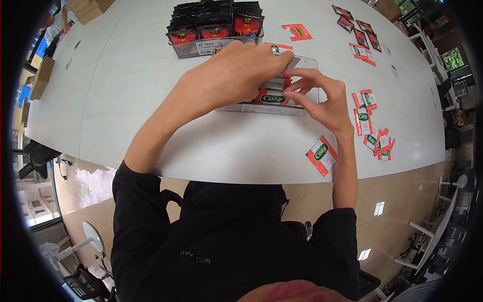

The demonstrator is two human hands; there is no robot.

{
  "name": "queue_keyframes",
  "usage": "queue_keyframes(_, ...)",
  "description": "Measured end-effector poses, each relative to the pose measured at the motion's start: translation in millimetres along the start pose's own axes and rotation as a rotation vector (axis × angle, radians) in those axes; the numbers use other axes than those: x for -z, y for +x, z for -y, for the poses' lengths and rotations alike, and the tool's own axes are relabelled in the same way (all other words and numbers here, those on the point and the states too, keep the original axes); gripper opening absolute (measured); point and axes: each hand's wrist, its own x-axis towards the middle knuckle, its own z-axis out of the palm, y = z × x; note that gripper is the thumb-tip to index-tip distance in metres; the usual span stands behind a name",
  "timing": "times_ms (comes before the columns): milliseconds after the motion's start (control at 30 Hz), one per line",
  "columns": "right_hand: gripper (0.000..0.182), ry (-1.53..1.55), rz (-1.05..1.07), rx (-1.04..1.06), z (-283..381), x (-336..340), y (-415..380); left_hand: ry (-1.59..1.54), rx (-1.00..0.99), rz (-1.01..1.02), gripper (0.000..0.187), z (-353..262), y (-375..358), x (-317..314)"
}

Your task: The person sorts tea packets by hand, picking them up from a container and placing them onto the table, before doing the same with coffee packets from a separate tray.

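Observation:
A clear plastic bin (282,109) stands near the middle of the table's front part, holding a row of red-and-white Cozy tea sachets (273,97). Across the top of the bin reaches my left hand (241,70), its fingers curled down among the sachets; what they grip is hidden. From the bin's right side, my right hand (324,95) pinches the edge of the front Cozy sachet between thumb and index finger. A single loose Cozy sachet (322,156) lies on the table beside my right forearm.
Behind the bin, a second clear bin (216,46) holds black-and-red coffee sachets (216,25). More Cozy sachets (363,121) and several black-and-red packets (360,35) lie along the right side of the white table (126,65). Cardboard boxes (88,10) sit at the far left.

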Motion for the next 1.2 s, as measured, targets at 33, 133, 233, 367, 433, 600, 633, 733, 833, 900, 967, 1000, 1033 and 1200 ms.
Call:
queue_keyframes(33,0.038,-0.012,-0.010,0.013,-1.4,-1.4,-0.3,-0.001,-0.001,0.000,0.053,-0.7,0.3,0.8)
queue_keyframes(133,0.035,-0.036,-0.026,0.041,-3.2,-4.8,-0.6,-0.065,0.034,0.038,0.055,-2.6,2.4,2.5)
queue_keyframes(233,0.032,-0.046,-0.059,0.052,-5.4,-9.1,-1.6,-0.077,0.083,0.033,0.054,-3.0,4.7,1.0)
queue_keyframes(367,0.032,-0.077,-0.094,0.121,-9.4,-9.9,-1.4,-0.082,0.029,-0.005,0.051,2.0,2.1,-3.8)
queue_keyframes(433,0.032,-0.055,-0.134,0.118,-4.4,-11.1,-0.1,-0.080,0.017,-0.001,0.050,2.9,1.5,-3.9)
queue_keyframes(600,0.028,-0.104,-0.306,0.009,11.4,11.6,-6.2,-0.062,0.014,0.010,0.039,-0.1,3.4,3.6)
queue_keyframes(633,0.028,-0.109,-0.310,0.003,14.5,15.6,-15.9,-0.065,0.006,0.012,0.039,-1.2,4.4,5.5)
queue_keyframes(733,0.039,-0.071,-0.327,-0.451,29.6,24.8,-54.0,-0.061,-0.007,-0.059,0.034,-8.7,7.7,8.8)
queue_keyframes(833,0.052,-0.225,-0.271,-0.509,37.2,20.8,-104.6,-0.145,-0.025,-0.085,0.029,-21.3,10.7,12.9)
queue_keyframes(900,0.063,-0.230,-0.240,-0.614,41.7,15.5,-127.8,-0.163,-0.039,-0.040,0.025,-30.6,9.0,14.2)
queue_keyframes(967,0.061,-0.150,-0.247,-0.818,45.4,9.1,-141.6,-0.186,-0.055,0.041,0.024,-40.4,6.6,20.5)
queue_keyframes(1000,0.056,-0.144,-0.294,-0.835,43.5,2.7,-144.5,-0.194,-0.070,0.106,0.023,-44.0,6.9,21.9)
queue_keyframes(1033,0.056,-0.145,-0.301,-0.837,44.0,-0.2,-144.9,-0.193,-0.077,0.108,0.023,-46.7,6.5,20.1)
queue_keyframes(1200,0.038,-0.054,-0.373,-0.773,49.9,-9.8,-134.6,-0.166,-0.141,0.123,0.029,-44.1,-1.8,-0.8)
